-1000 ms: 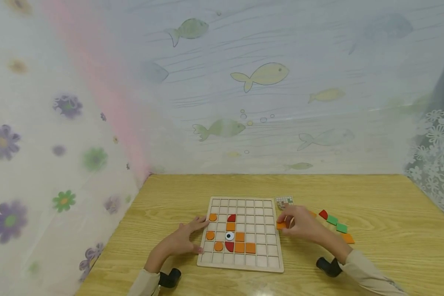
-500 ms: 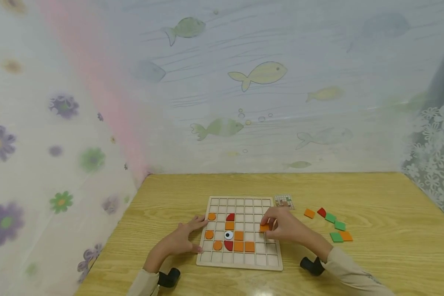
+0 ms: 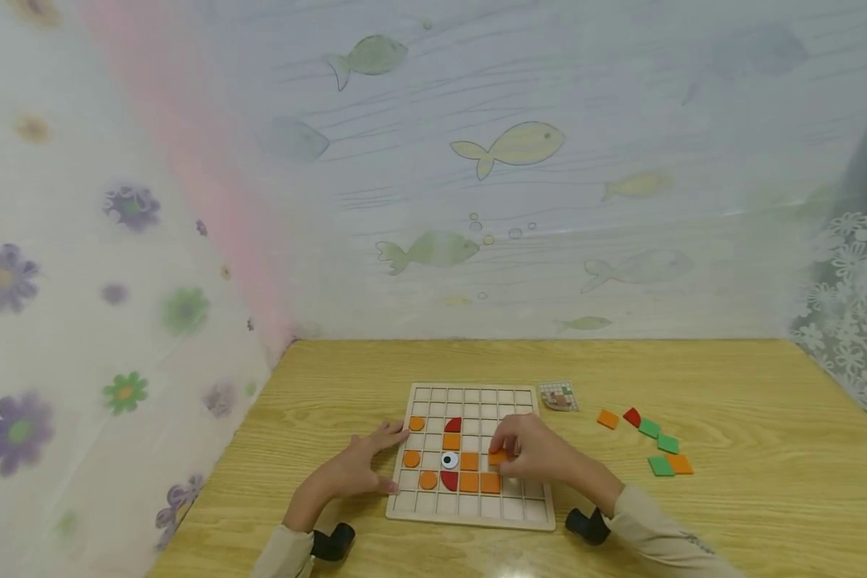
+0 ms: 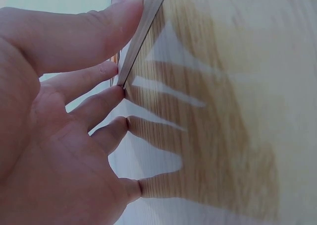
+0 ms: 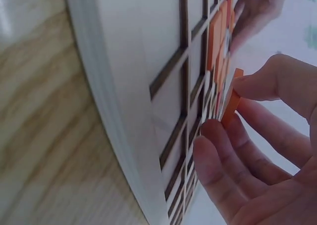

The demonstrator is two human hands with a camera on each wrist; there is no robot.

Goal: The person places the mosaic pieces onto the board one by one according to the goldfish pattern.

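A wooden grid board (image 3: 470,515) lies on the table, with orange squares, orange discs, red quarter-circle pieces and a round eye piece (image 3: 449,460) set in its cells. My right hand (image 3: 542,451) pinches an orange square tile (image 3: 497,457) just over the board, right of the placed orange squares. In the right wrist view that tile (image 5: 232,98) is tilted between thumb and fingers. At the board's left edge, my left hand (image 3: 357,467) rests with fingers spread, thumb and fingertips touching the rim; the left wrist view shows its thumb against the board edge (image 4: 143,31).
A small printed pattern card (image 3: 559,396) lies by the board's upper right corner. To the right are loose tiles: orange squares (image 3: 608,419), green squares (image 3: 661,466) and a red quarter-circle (image 3: 632,417). Patterned curtains stand behind and left of the table (image 3: 332,361).
My right hand has carried the orange square from beyond the board's right edge leftward, over the grid to beside the placed squares. My left hand has stayed at the board's left edge.
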